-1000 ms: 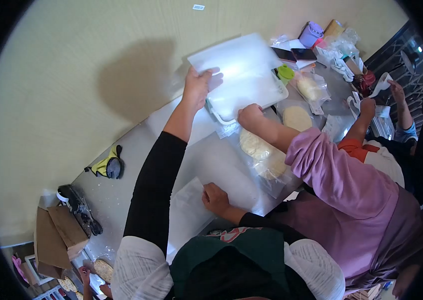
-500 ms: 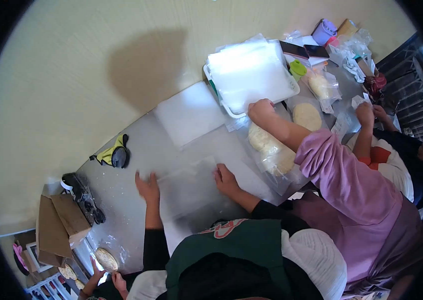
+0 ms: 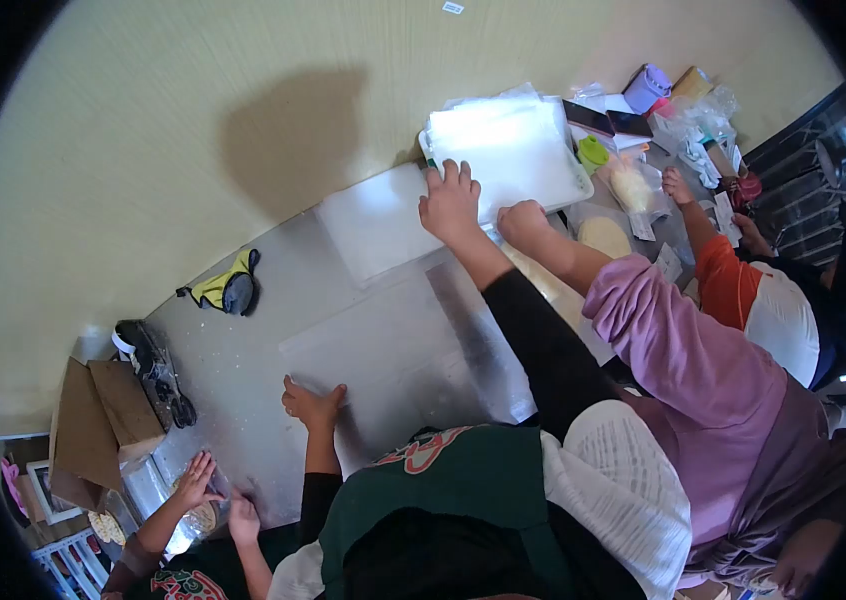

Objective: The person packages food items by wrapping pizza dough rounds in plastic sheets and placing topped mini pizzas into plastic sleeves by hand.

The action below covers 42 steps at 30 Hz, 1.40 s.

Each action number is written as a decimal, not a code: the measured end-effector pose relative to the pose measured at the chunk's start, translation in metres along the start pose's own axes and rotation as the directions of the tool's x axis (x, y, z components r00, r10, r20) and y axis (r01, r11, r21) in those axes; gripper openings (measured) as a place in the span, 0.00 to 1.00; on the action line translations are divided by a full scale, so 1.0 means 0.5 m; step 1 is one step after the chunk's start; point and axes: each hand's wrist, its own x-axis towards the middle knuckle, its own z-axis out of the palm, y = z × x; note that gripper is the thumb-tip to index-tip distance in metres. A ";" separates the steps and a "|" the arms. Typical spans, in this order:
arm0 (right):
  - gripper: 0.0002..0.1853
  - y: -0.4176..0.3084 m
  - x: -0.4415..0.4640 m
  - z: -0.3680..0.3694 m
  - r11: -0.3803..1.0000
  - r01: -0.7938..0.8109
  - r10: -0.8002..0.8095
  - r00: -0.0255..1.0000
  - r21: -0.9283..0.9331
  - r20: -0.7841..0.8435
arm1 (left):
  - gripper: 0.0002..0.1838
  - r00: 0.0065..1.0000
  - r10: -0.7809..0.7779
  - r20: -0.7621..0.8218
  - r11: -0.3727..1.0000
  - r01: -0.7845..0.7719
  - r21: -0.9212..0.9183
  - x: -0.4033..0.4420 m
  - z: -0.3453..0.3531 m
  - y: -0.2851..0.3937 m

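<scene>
My left hand (image 3: 313, 403) lies at the left edge of a clear plastic sheet (image 3: 383, 345) on the table in front of me, thumb and fingers apart. My right hand (image 3: 451, 203) reaches out over the near left corner of a white tray (image 3: 583, 190), fingers spread and nothing visible in them. A pile of translucent plastic sheets (image 3: 503, 135) fills that tray. Left of it, another flat translucent sheet or stack (image 3: 373, 225) rests on the metal table (image 3: 243, 370). Whether my right fingertips touch the sheets, I cannot tell.
A co-worker's hand (image 3: 531, 228) in a mauve sleeve is close beside my right hand, above bagged pale dough (image 3: 603, 238). Another person's hands (image 3: 198, 485) work at the lower left. A yellow-and-grey cloth item (image 3: 230, 285), a cardboard box (image 3: 128, 410) and two phones (image 3: 588, 117) lie around.
My right hand has moved from the sheet in front of me up to the tray. My left hand has come down slightly, and the clear sheet lies flatter. The lower-left person's hands have shifted.
</scene>
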 end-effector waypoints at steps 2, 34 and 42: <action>0.21 0.030 0.037 0.047 0.993 0.040 -0.024 0.990 -0.115 0.140 | 0.61 1.000 0.009 -0.009 1.000 -0.009 0.000 -0.003 -0.007 0.007; 0.37 0.122 0.084 0.008 0.981 -0.153 0.193 0.786 -0.117 0.587 | 0.07 0.956 0.162 0.244 0.730 0.050 -0.681 0.083 -0.031 -0.097; 0.39 0.133 0.081 0.000 0.981 -0.122 0.189 0.763 -0.150 0.618 | 0.11 0.940 0.119 0.320 0.624 0.179 -0.760 0.087 -0.037 -0.099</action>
